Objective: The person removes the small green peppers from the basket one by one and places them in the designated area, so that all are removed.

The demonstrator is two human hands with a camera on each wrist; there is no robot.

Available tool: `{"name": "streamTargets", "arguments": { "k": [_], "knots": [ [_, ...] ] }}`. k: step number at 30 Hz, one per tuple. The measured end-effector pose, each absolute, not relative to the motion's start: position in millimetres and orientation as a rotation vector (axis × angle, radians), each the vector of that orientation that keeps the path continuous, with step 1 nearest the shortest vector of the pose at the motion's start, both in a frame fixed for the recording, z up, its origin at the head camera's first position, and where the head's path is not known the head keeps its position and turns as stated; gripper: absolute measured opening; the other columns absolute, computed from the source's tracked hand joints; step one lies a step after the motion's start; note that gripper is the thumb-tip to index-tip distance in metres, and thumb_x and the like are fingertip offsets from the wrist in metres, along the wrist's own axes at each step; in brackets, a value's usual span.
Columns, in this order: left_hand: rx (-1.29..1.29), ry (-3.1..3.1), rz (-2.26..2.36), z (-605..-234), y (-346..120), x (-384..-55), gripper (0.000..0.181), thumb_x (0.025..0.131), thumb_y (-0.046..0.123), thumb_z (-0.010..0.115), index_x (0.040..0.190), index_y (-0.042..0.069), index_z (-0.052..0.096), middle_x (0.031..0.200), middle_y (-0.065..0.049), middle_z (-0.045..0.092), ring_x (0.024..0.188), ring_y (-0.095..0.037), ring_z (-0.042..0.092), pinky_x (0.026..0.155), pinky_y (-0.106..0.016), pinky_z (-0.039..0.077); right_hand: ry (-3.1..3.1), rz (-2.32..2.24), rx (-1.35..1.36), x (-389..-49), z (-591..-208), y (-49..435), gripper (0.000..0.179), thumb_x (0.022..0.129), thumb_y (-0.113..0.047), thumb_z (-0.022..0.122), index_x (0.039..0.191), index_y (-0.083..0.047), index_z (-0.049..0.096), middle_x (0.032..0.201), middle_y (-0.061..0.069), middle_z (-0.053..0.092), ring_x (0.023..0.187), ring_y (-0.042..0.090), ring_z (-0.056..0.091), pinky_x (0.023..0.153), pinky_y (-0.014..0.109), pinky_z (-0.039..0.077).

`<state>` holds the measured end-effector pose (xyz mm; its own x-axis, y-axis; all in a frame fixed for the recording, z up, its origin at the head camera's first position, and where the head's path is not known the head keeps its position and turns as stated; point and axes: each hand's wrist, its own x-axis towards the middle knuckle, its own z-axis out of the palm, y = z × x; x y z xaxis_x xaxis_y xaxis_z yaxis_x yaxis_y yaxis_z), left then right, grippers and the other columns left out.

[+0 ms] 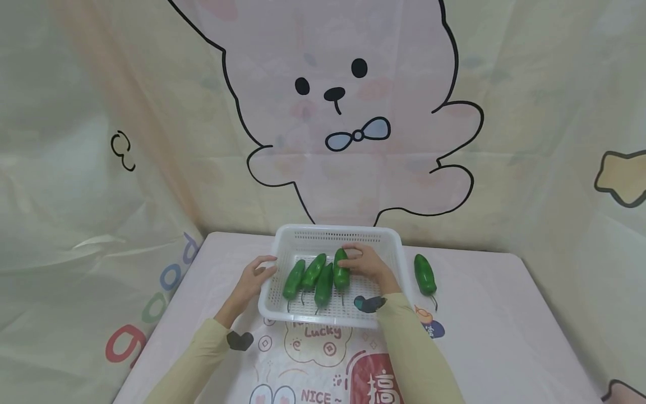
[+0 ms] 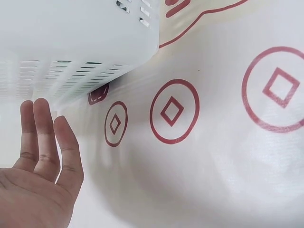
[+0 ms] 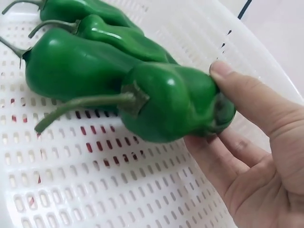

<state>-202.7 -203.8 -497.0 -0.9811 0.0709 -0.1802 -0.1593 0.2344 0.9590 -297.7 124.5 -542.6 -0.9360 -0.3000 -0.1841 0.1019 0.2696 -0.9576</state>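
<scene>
A white plastic basket (image 1: 323, 320) with slotted sides stands on the table, with several green peppers (image 1: 294, 280) lying side by side in it, stems toward the near side. My right hand (image 1: 368, 264) reaches into the basket and pinches the rightmost pepper (image 3: 161, 99) between thumb and fingers; its stem points away from the hand in the right wrist view. At the basket's left side is my left hand (image 1: 250, 281), its fingers extended by the rim. The left wrist view shows those fingers (image 2: 43, 128) close to the slotted wall; whether they touch it I cannot tell.
Another green pepper (image 1: 425, 275) lies on the tablecloth (image 1: 484, 325) to the right of the basket. Behind the table hangs a printed cloth (image 1: 343, 179) with a bear drawing, and more cloth (image 1: 75, 224) hangs at the left side.
</scene>
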Motion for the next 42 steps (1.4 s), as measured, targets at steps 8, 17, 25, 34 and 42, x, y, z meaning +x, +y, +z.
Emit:
{"name": "streamTargets", "arguments": {
  "k": [8, 17, 25, 34, 42],
  "knots": [
    [-0.086, 2.309, 1.836, -498, -205, -205, 0.041, 0.106, 0.022, 0.058, 0.143, 0.008, 0.049, 0.125, -0.025, 0.062, 0.106, -0.038, 0.067, 0.083, -0.043, 0.060, 2.027, -1.866, -0.181, -302, -536, 125, 0.069, 0.087, -0.014, 0.083, 0.147, -0.006, 0.051, 0.130, 0.023, 0.063, 0.114, 0.034, 0.065, 0.092, 0.045, 0.057],
    [-0.076, 2.301, 1.839, -498, -205, -205, 0.042, 0.105, 0.022, 0.059, 0.143, 0.007, 0.050, 0.124, -0.025, 0.062, 0.104, -0.036, 0.067, 0.083, -0.043, 0.060, 1.778, -2.089, -0.182, -305, -517, 127, 0.065, 0.094, -0.004, 0.073, 0.152, -0.007, 0.043, 0.132, 0.023, 0.059, 0.112, 0.033, 0.065, 0.098, 0.046, 0.054],
    [-0.105, 2.316, 1.835, -497, -204, -204, 0.040, 0.105, 0.022, 0.060, 0.141, 0.008, 0.051, 0.125, -0.025, 0.062, 0.105, -0.036, 0.067, 0.083, -0.044, 0.060, 1.684, -2.125, -0.198, -302, -485, 128, 0.065, 0.097, 0.001, 0.066, 0.155, -0.003, 0.036, 0.118, 0.018, 0.064, 0.103, 0.031, 0.068, 0.096, 0.050, 0.054],
    [-0.087, 2.316, 1.835, -495, -204, -202, 0.040, 0.105, 0.021, 0.058, 0.141, 0.007, 0.049, 0.128, -0.030, 0.058, 0.108, -0.042, 0.065, 0.083, -0.045, 0.060, 1.653, -2.122, -0.137, -299, -466, 132, 0.064, 0.096, 0.005, 0.066, 0.153, -0.005, 0.040, 0.127, 0.023, 0.058, 0.103, 0.033, 0.069, 0.091, 0.047, 0.057],
    [-0.110, 2.304, 1.845, -524, -211, -217, 0.044, 0.105, 0.026, 0.059, 0.144, 0.010, 0.048, 0.129, -0.029, 0.058, 0.108, -0.042, 0.065, 0.083, -0.045, 0.060, 1.733, -2.067, -0.177, -292, -459, 138, 0.066, 0.095, 0.003, 0.069, 0.154, -0.004, 0.039, 0.129, 0.025, 0.059, 0.100, 0.031, 0.070, 0.091, 0.048, 0.057]
  ]
}}
